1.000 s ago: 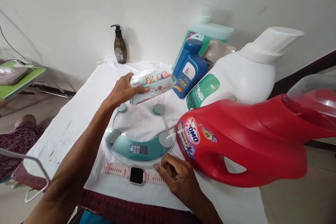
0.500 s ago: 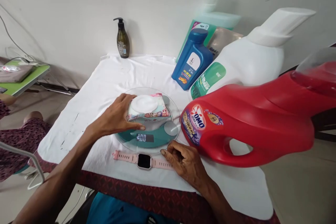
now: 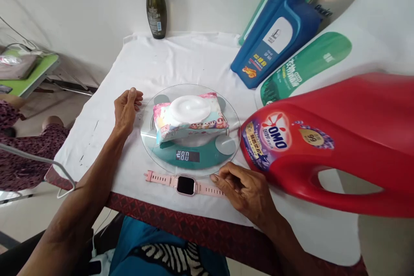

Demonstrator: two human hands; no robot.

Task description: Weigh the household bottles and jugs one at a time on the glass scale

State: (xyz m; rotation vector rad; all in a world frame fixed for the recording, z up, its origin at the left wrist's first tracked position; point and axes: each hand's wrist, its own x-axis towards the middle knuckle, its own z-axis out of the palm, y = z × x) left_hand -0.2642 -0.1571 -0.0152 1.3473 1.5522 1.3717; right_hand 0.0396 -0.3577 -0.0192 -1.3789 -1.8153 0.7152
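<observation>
A soft pack of wet wipes (image 3: 190, 123) with a white lid lies on a round glass scale (image 3: 164, 153), whose lit display shows digits. My left hand (image 3: 126, 110) rests on the cloth left of the scale, fingers loosely curled in and holding nothing. Near the scale's front right edge, my right hand (image 3: 247, 189) rests with its fingers curled together; nothing shows in them. A pink smartwatch (image 3: 186, 185) lies flat in front of the scale, the end of its strap reaching to my right hand, which partly hides it.
A red detergent bottle (image 3: 323, 138) leans in from the right. Behind it are a white bottle (image 3: 365, 21) and a blue bottle (image 3: 278, 30). A dark pump bottle (image 3: 156, 8) stands by the wall. At left, a person in patterned clothing (image 3: 26, 159) sits near a green table (image 3: 39, 77).
My left hand has let go of the wipes pack and moved left off the scale. The scale's reading has changed. The view has tilted down and closer; my right hand stays by the watch strap.
</observation>
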